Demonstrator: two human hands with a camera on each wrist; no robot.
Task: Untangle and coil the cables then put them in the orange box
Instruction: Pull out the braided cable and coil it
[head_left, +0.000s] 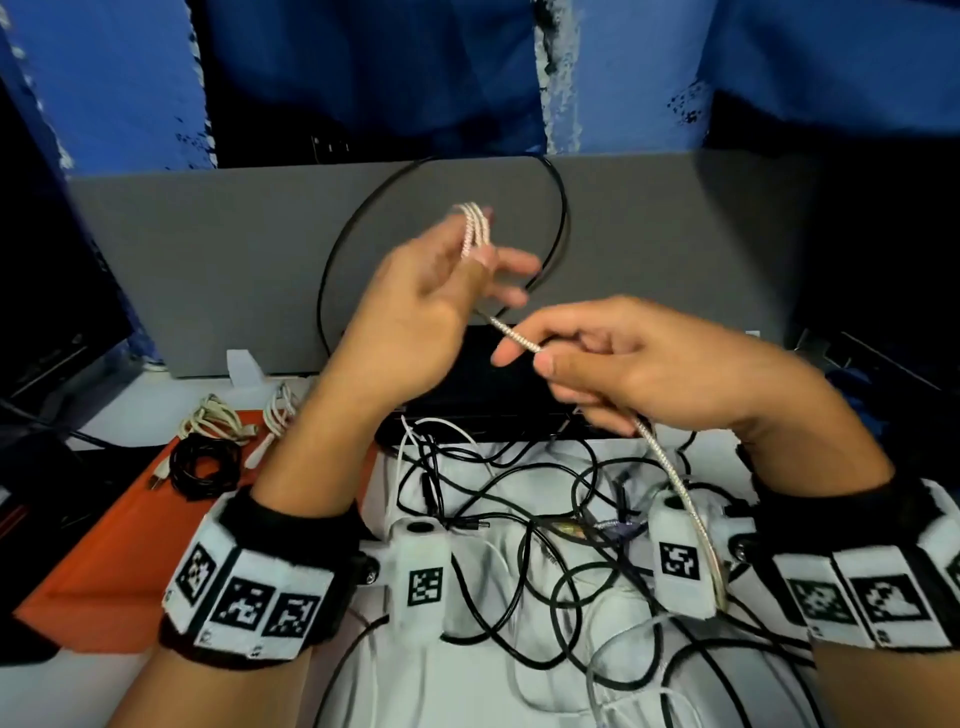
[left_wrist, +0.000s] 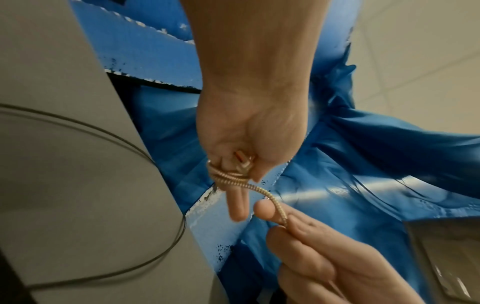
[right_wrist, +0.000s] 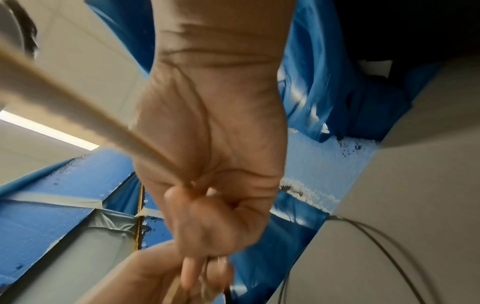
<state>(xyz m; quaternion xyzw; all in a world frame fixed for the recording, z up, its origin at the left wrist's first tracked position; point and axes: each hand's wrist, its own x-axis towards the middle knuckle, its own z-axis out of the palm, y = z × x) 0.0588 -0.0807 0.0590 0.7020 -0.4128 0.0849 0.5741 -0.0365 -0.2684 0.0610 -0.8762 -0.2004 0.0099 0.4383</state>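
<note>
My left hand (head_left: 457, 275) is raised before the grey partition, and several loops of a white braided cable (head_left: 475, 231) are wound round its fingers (left_wrist: 235, 207). From the loops (left_wrist: 228, 176) the cable runs to my right hand (head_left: 530, 358), which pinches it between thumb and forefinger. It passes through that fist (right_wrist: 207, 185) and trails down (head_left: 675, 483) to the table. The orange box (head_left: 119, 545) lies at the left, below my left wrist. It holds a black coil (head_left: 205, 465) and two pale coils (head_left: 213, 415).
A tangle of black and white cables (head_left: 519, 525) covers the white table under my wrists. A thin black cable (head_left: 562, 218) arcs in a big loop against the grey partition (head_left: 208, 260). A black device (head_left: 493, 389) sits behind the tangle.
</note>
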